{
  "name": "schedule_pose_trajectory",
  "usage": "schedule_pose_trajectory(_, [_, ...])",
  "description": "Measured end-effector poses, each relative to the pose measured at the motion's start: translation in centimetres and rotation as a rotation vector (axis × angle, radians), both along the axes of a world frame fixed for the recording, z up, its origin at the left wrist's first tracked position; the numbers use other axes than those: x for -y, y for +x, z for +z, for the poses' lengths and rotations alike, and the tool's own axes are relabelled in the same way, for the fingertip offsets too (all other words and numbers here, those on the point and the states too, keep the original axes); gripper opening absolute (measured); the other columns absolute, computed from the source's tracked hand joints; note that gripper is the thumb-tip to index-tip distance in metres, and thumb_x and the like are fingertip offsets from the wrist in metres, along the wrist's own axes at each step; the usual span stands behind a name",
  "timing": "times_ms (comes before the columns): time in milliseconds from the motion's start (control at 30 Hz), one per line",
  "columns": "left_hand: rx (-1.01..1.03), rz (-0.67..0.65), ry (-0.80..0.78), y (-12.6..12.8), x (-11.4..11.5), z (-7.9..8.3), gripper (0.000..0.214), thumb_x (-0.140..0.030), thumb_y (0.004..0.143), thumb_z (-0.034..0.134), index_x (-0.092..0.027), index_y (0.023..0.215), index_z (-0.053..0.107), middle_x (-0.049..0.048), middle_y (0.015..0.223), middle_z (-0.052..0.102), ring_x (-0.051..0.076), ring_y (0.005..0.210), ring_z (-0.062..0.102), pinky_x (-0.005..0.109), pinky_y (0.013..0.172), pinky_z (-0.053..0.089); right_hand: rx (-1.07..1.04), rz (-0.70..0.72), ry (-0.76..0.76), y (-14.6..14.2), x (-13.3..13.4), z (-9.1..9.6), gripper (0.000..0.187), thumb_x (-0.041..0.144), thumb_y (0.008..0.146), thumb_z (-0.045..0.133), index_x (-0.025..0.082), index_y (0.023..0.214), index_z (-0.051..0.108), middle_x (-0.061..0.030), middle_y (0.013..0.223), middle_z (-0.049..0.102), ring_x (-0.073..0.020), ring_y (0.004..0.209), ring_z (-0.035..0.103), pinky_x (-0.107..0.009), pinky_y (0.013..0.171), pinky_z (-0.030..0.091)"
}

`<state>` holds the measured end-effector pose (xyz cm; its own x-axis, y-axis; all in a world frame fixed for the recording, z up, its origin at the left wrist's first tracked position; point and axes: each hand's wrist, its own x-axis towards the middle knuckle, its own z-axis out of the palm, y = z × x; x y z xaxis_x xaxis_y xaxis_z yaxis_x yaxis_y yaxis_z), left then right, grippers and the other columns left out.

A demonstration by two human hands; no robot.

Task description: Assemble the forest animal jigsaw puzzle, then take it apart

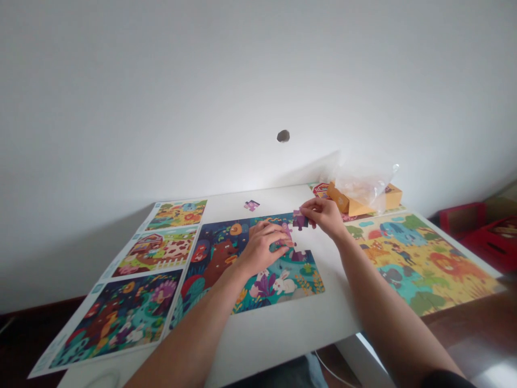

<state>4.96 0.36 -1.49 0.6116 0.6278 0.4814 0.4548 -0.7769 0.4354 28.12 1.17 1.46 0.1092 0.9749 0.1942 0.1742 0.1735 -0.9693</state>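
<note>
A dark forest jigsaw puzzle [218, 264] with a bear and white rabbits lies partly assembled on the white table, with a gap at its upper right. My left hand [264, 242] rests flat on the puzzle's upper part, fingers stretched out, covering some pieces. My right hand [321, 213] pinches a purple puzzle piece [299, 219] by its right side, close to the gap at the upper right corner. A loose purple puzzle piece [252, 205] lies on the table beyond the puzzle's top edge.
To the left, a printed picture sheet [151, 250] shows three scenes. A savanna puzzle [420, 258] lies at the right. Behind it stand a yellow box [361, 207] and a clear plastic bag [359, 180]. Red containers [490, 237] are beyond the table's right side; a wall closes off the back.
</note>
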Motion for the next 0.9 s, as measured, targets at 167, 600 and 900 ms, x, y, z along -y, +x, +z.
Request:
schedule_pose_trajectory(167, [-0.114, -0.111, -0.017, -0.1, 0.4, 0.1, 0.014, -0.028, 0.084, 0.068, -0.030, 0.096, 0.076, 0.0008, 0.125, 0.063, 0.026, 0.116, 0.045, 0.047, 0.102, 0.036, 0.264, 0.239, -0.280, 0.9, -0.1, -1.2, 0.015, 0.024, 0.070, 0.071, 0.013, 0.079, 0.065, -0.0005, 0.059, 0.065, -0.0148, 0.042, 0.063, -0.022, 0.037, 0.049])
schedule_pose_trajectory(600, [-0.232, -0.158, -0.025, -0.3, 0.6, 0.0, 0.024, -0.032, 0.090, 0.061, -0.033, 0.111, 0.072, -0.0005, 0.140, 0.055, 0.029, 0.129, 0.038, 0.052, 0.107, 0.033, 0.409, 0.278, -0.339, 1.0, -0.4, -2.1, 0.011, 0.011, 0.070, 0.064, 0.014, 0.080, 0.068, 0.0006, 0.058, 0.066, -0.0124, 0.042, 0.063, -0.017, 0.037, 0.048])
schedule_pose_trajectory(900, [-0.240, -0.183, -0.014, -0.5, 0.3, -0.3, 0.025, -0.034, 0.090, 0.062, -0.038, 0.112, 0.072, 0.0004, 0.145, 0.050, 0.030, 0.130, 0.037, 0.054, 0.107, 0.035, 0.322, 0.263, -0.383, 1.0, -0.3, -2.0, 0.010, 0.009, 0.068, 0.066, 0.014, 0.075, 0.063, 0.0009, 0.053, 0.064, -0.0136, 0.040, 0.062, -0.018, 0.037, 0.048])
